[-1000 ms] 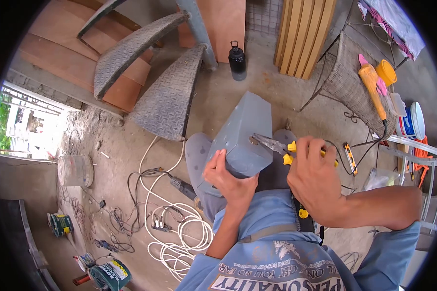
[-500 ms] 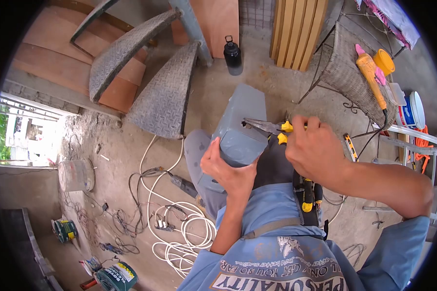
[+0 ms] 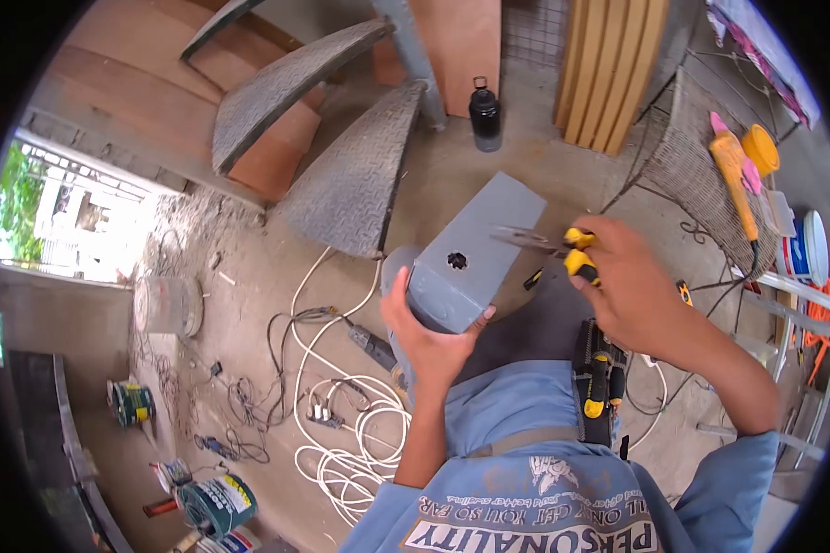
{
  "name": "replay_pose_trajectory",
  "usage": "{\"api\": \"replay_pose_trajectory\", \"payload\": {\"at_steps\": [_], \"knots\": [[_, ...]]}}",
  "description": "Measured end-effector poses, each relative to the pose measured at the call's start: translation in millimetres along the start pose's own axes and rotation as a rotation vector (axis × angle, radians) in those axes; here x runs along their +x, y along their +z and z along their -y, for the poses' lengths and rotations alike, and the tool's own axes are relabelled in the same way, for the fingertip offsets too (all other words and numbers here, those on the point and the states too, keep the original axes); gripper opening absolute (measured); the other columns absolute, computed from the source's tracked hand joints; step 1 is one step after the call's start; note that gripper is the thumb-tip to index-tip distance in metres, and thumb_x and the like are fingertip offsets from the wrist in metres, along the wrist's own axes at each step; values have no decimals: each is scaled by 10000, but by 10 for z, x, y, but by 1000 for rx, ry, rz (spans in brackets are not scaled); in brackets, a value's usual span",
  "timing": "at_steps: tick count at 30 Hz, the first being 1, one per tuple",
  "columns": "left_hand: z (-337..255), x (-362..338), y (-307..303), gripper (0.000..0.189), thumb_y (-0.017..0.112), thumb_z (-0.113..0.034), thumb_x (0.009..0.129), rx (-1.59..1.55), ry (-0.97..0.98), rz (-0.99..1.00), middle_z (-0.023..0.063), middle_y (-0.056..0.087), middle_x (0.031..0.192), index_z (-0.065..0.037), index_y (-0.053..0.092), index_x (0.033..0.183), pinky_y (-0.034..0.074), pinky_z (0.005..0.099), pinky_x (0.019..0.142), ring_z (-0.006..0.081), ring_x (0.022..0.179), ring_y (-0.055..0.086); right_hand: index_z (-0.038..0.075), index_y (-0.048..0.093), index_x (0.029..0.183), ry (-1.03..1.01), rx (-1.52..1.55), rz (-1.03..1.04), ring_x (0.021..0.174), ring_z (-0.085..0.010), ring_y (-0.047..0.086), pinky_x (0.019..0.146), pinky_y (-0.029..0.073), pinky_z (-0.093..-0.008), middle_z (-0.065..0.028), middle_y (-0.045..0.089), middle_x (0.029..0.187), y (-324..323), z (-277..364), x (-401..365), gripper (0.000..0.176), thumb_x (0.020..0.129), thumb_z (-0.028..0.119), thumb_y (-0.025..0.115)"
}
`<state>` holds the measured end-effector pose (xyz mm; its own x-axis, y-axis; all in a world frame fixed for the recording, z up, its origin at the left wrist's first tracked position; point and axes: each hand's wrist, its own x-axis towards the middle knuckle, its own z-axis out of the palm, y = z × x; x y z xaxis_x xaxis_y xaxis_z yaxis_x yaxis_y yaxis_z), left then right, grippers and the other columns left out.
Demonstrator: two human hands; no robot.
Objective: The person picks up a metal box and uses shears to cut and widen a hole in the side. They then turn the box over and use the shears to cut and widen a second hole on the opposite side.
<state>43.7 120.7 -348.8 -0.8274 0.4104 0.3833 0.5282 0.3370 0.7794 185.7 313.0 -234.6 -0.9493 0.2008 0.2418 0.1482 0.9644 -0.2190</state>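
Observation:
A grey metal box (image 3: 484, 230) rests on my lap, tilted, with a rough-edged round hole (image 3: 457, 262) near its closer end. My left hand (image 3: 433, 343) grips that end, thumb on one side and fingers on the other. In my right hand (image 3: 632, 286) is a pair of long-nose pliers (image 3: 539, 241) with yellow and black handles. The jaws, slightly blurred, are above the box's surface, to the right of the hole and apart from it. A tool pouch (image 3: 599, 387) with yellow-and-black handled tools hangs at my waist.
Metal stair treads (image 3: 355, 175) stand ahead on the left, with a black bottle (image 3: 485, 115) beyond. A coiled white cable (image 3: 360, 452) and a power tool (image 3: 373, 346) lie on the floor at left. A wicker chair (image 3: 678, 147) at right holds an orange tool (image 3: 733, 180).
The pliers' jaws have come away from the hole and moved right. The box has turned in my left hand, so the hole shows fully. The whole view has shifted.

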Motion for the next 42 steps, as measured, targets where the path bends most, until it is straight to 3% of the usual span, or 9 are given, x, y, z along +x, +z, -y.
{"api": "replay_pose_trajectory", "payload": {"at_steps": [4,6,10,12,19,21,23,31,42], "knots": [[236,143,-175,1120,939,-378,535,-98,-18,90,168,474,1299,16,343,1398,390,405,1026,281,1198,499,-25,658,923,173,322,4,907,-330,582,753,472,-398,-147,588,1003,-11,-2,-58,185,805,112,700],[410,167,-203,1053,923,-344,545,-335,12,147,146,525,1248,29,385,1369,433,394,985,268,1131,554,-16,659,918,152,353,35,848,-329,588,720,471,-400,-139,589,945,-90,27,-74,181,805,117,706],[575,144,-314,1037,907,-289,506,-417,21,245,152,500,1210,15,407,1362,418,403,992,296,1136,529,-2,663,902,104,396,61,736,-329,592,655,473,-404,-120,589,840,-192,81,-138,187,802,143,725],[676,81,-372,978,866,-233,508,-496,33,341,160,501,1199,14,432,1349,420,403,986,299,1113,538,-5,665,907,98,425,89,752,-328,598,663,475,-397,-123,597,859,-220,98,-188,194,805,148,725],[511,-74,-410,924,844,-188,489,-486,167,303,191,536,1185,-8,475,1316,437,409,960,308,1098,552,-38,667,945,57,736,357,890,-320,619,764,493,-374,-151,610,1005,-154,93,-362,229,824,153,707],[533,-106,-402,968,900,-300,511,-490,253,344,187,511,1226,-19,465,1329,437,404,964,294,1146,528,-38,666,952,60,712,385,918,-316,615,781,492,-374,-150,604,1036,-114,139,-424,231,826,152,705],[410,-124,-382,907,876,-238,500,-471,263,311,195,537,1201,-16,496,1294,446,414,946,313,1113,544,-38,665,975,42,637,424,972,-303,597,819,485,-368,-134,585,1101,-104,202,-478,240,829,149,699],[211,-256,-216,826,860,-179,492,-328,304,159,208,563,1187,-38,553,1245,454,446,919,346,1075,558,-55,659,973,66,497,411,994,-307,564,859,467,-362,-149,555,1103,-106,257,-641,244,827,135,704],[173,-409,-142,813,832,-172,448,-257,388,129,171,555,1203,-87,576,1215,408,481,904,349,1062,530,-70,647,928,86,682,475,1007,-323,561,879,455,-384,-168,551,1098,0,157,-768,228,830,126,709]]}}
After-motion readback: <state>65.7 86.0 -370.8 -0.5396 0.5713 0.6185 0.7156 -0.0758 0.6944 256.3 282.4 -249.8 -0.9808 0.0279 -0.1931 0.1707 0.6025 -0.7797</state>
